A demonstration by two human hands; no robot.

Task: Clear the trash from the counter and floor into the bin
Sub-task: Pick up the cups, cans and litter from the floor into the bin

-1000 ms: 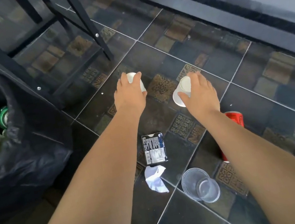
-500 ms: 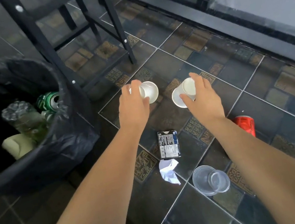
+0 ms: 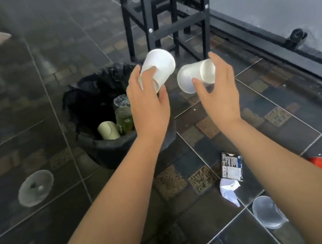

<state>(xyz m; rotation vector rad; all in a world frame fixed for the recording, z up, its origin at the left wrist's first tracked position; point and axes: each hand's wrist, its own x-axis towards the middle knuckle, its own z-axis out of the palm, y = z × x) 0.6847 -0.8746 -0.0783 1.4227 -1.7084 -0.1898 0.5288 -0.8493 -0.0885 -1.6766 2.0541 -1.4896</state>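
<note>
Left grip: left hand (image 3: 148, 102) is curling its fingers round a white cup (image 3: 160, 68) at frame centre, overlapping the bin's upper-right rim.
Right grip: right hand (image 3: 218, 92) is pinching a second white cup (image 3: 197, 75), held sideways just right of the first.
Bin: black-lined bin (image 3: 104, 147) is sitting centre-left, with its right rim hidden by the left hand.
Floor, lower right: packet (image 3: 231, 166), crumpled paper (image 3: 229, 190) and clear cup (image 3: 267, 211) are lying there; red can (image 3: 320, 164) is showing partly behind the right forearm.
Blurred: clear round item (image 3: 35, 188) at left, kind unclear.
</note>
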